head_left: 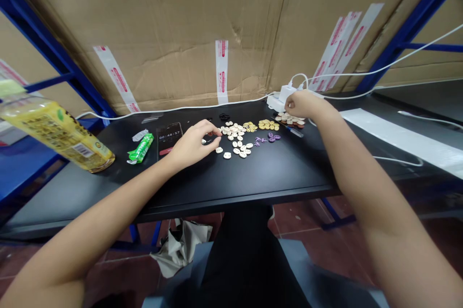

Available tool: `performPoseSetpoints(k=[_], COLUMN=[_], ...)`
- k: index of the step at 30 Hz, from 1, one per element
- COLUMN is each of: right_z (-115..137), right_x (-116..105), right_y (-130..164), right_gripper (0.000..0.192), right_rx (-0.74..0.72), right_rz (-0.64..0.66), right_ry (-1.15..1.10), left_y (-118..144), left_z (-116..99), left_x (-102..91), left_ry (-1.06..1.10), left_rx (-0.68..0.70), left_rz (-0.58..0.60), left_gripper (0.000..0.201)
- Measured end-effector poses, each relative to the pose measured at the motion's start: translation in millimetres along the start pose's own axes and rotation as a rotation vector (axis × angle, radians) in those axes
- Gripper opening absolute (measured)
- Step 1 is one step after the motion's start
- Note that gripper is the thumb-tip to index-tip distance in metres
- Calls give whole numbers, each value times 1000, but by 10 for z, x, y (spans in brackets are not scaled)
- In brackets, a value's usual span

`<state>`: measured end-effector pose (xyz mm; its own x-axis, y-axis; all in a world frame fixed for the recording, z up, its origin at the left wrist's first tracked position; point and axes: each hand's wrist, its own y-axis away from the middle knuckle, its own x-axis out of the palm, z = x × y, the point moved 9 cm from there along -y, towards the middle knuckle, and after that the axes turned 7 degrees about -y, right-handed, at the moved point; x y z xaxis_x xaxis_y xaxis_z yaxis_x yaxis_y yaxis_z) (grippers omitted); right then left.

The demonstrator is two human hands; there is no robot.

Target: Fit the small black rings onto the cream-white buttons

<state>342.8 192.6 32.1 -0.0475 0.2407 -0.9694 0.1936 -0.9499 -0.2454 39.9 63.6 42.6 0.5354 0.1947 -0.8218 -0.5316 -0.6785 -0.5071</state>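
From the head view, the person is sitting at a black desk (231, 177) and sorting small buttons by colour. The left hand (191, 146) is resting beside the white buttons (237, 140), its fingers (213, 130) curled nearly closed with the thumb and forefinger tips meeting at the pile's near edge; whether a button is pinched between them is too small to tell. The right hand (302, 104) is reaching farther back, over the brown buttons (289, 119), its fingers bent down and closed; what they are holding, if anything, is hidden. Between the two hands are lying yellow buttons (267, 125), purple buttons (269, 138) and a few black buttons (224, 116).

The sorting seems well along, since the colours are mostly lying in separate groups. The next move probably calls for a fine pinch on a single stray button without scattering its neighbours.

Left of the left hand are lying a phone (169, 138), a green packet (142, 148) and a bottle (54, 132); a charger (285, 93) is sitting behind the right hand.
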Motion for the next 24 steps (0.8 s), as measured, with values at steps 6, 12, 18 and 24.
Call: performPoseSetpoints(k=[6, 12, 18, 24], right_z=[353, 951, 1461, 1755], right_x=[-130, -173, -164, -132], right_y=[82, 203, 389, 531], right_gripper=[23, 20, 19, 21], right_rx=[-141, -397, -569, -677], right_rz=[-121, -132, -95, -62], right_ry=[-99, -316, -458, -466], left_y=[-1, 18, 43, 69], left_z=[129, 236, 276, 279], left_x=[-75, -133, -49, -1], left_ry=[-195, -513, -612, -645], left_rx=[-117, -211, -193, -189], left_rz=[-5, 54, 171, 206], left_gripper=[18, 25, 16, 15])
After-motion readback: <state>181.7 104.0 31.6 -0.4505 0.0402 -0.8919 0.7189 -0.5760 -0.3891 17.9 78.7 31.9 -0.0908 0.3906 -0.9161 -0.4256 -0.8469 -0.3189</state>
